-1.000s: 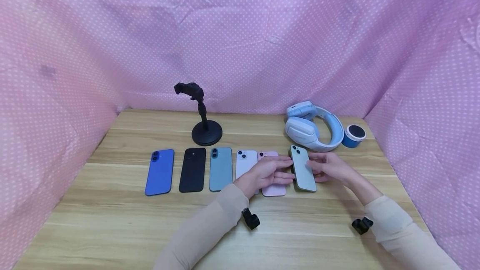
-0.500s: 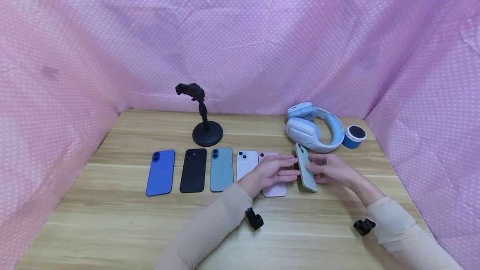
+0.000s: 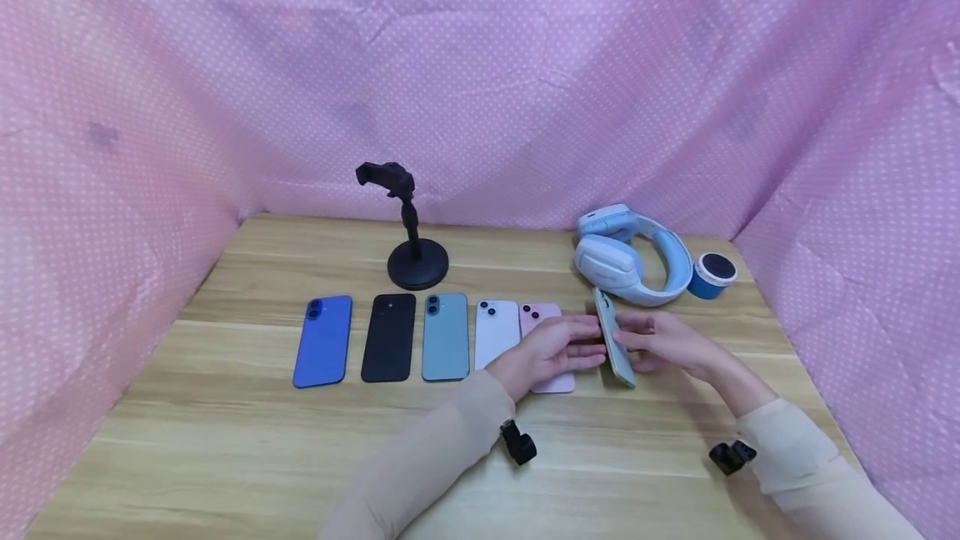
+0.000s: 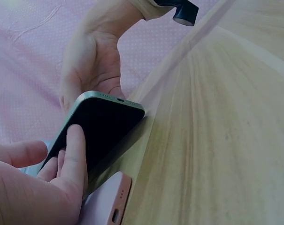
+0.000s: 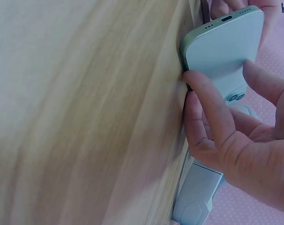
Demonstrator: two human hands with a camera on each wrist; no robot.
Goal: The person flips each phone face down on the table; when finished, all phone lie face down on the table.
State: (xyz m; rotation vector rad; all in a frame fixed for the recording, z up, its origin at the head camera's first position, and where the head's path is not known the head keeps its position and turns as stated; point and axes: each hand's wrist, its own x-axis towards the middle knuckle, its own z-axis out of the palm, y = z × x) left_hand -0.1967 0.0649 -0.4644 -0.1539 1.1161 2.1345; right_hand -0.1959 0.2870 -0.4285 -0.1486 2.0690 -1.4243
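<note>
Leaning between the straight-fingered left hand [image 3: 557, 346] and the right hand [image 3: 670, 342] gripping it is a green phone [image 5: 224, 54].

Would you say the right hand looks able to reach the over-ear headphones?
Probably yes: nothing visible blocks the right hand from the over-ear headphones just beyond, though it touches the pale green phone.

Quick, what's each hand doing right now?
Left hand: open, touching the pale-green, rounded rectangular phone on its black screen side.
Right hand: holding that same phone.
</note>
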